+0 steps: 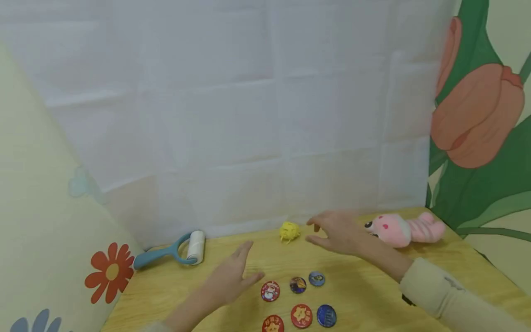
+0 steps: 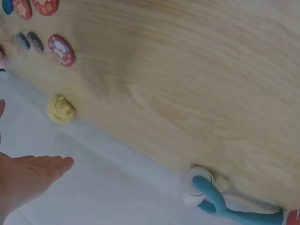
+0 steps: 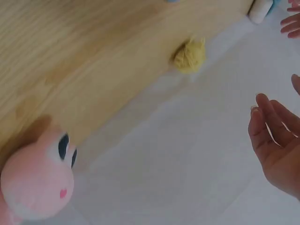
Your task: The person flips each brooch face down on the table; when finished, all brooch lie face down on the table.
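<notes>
My left hand (image 1: pixel 228 279) is held over the table with fingers extended and thumb apart, holding nothing. It lies left of the round badges, nearest a red badge with a white figure (image 1: pixel 270 291). My right hand (image 1: pixel 338 232) is raised at the back of the table, its fingers loosely bent and nothing in them. Just left of its fingertips sits a small yellow ball with soft strands (image 1: pixel 289 231). Behind the right wrist lies a pink plush toy (image 1: pixel 394 229) on its side, partly covered by the arm in the head view.
A lint roller with a blue handle (image 1: pixel 159 255) lies at the back left. Several round badges, among them a dark blue one (image 1: pixel 326 316), are spread at the front middle. White cloth (image 1: pixel 215 120) hangs behind the wooden table (image 1: pixel 141 295), between painted walls.
</notes>
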Demonstrator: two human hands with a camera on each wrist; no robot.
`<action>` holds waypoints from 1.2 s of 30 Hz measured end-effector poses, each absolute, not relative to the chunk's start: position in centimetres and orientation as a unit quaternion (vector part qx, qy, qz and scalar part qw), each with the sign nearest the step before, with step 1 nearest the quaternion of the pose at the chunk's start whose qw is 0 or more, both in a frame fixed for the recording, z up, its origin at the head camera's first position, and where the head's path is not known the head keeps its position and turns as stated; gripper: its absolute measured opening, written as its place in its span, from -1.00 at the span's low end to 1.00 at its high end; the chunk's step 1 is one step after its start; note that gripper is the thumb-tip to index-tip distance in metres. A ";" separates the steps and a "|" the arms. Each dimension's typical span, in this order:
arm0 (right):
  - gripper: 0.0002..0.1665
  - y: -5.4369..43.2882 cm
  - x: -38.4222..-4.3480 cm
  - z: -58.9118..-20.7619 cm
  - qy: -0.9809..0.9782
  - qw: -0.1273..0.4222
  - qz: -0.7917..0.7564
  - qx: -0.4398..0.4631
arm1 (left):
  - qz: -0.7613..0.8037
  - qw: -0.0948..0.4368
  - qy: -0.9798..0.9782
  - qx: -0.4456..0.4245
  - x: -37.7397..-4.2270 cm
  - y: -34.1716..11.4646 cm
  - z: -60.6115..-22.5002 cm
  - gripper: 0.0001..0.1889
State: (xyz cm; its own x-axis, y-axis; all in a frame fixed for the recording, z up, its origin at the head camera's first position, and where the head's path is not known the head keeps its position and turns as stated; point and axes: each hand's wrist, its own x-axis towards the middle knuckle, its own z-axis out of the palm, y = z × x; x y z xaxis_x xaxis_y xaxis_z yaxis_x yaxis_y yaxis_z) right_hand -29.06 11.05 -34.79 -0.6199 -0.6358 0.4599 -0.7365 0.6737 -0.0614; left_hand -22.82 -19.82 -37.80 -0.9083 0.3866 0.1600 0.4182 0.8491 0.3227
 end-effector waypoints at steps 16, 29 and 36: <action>-0.28 2.5 -28.7 -42.3 -0.904 0.025 0.106 0.414 | -0.234 0.006 -0.940 -0.249 -22.7 -20.0 -44.5 -0.20; -0.53 0.5 -28.0 -44.3 -0.900 0.016 0.081 0.428 | -0.194 0.011 -0.947 -0.254 -22.5 -19.5 -46.4 -0.23; -0.50 0.3 -28.0 -44.4 -0.894 0.024 0.082 0.440 | -0.183 0.054 -0.947 -0.257 -22.4 -19.5 -46.8 -0.34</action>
